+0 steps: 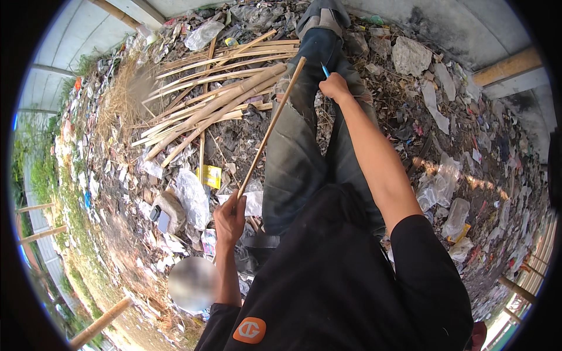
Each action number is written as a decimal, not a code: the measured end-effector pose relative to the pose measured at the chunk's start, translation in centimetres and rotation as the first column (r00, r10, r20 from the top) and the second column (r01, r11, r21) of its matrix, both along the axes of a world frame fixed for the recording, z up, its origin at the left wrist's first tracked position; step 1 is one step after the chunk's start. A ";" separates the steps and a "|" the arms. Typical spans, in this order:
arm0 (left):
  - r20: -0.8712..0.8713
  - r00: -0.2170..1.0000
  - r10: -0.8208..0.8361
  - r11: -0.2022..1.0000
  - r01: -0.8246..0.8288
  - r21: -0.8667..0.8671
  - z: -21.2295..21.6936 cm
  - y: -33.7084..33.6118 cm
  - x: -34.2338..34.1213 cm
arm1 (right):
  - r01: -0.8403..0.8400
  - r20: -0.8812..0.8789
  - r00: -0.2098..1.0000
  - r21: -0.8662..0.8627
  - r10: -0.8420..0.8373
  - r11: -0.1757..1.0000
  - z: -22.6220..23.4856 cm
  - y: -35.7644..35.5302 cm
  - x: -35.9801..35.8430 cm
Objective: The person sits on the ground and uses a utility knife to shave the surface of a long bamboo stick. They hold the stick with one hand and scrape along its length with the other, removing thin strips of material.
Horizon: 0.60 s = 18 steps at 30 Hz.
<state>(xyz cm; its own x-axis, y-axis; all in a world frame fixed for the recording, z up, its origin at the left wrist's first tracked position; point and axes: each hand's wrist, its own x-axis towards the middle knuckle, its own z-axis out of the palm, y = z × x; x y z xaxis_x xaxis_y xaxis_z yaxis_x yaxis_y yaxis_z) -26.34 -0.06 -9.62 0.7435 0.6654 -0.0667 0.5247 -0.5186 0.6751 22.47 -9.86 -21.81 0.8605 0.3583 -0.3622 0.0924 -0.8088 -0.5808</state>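
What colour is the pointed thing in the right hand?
The pointed thing looks light blue, best in the head view.

From here, the left hand (229,221) grips the stick (270,130) at its near end; the right hand (335,88) holds a blue tool (325,71) (pointing away). More sticks (216,112) lie piled left of the legs (293,181).

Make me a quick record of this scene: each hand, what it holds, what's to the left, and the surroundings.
Left hand: closed around the near end of a long thin stick
Right hand: closed around a blue tool, pointed end showing; exact kind unclear
Left of the legs: a pile of sticks, some thicker; a yellow packet
Ground: dark soil strewn with litter
Behind: grey walls
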 end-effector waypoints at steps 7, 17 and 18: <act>0.022 1.000 -0.003 0.999 0.002 0.036 -0.2 0.4 0.2 | 0.021 0.047 0.999 0.139 -0.028 0.990 4.6 -2.8 -7.4; 0.079 0.996 -0.049 0.999 0.048 0.012 0.1 -0.4 3.1 | -0.138 0.139 0.985 0.233 0.107 0.963 8.1 -4.2 -13.4; 0.067 0.997 -0.048 0.999 0.047 0.015 0.2 -0.5 3.2 | -0.116 0.139 0.987 0.228 0.086 0.967 8.2 -4.6 -13.3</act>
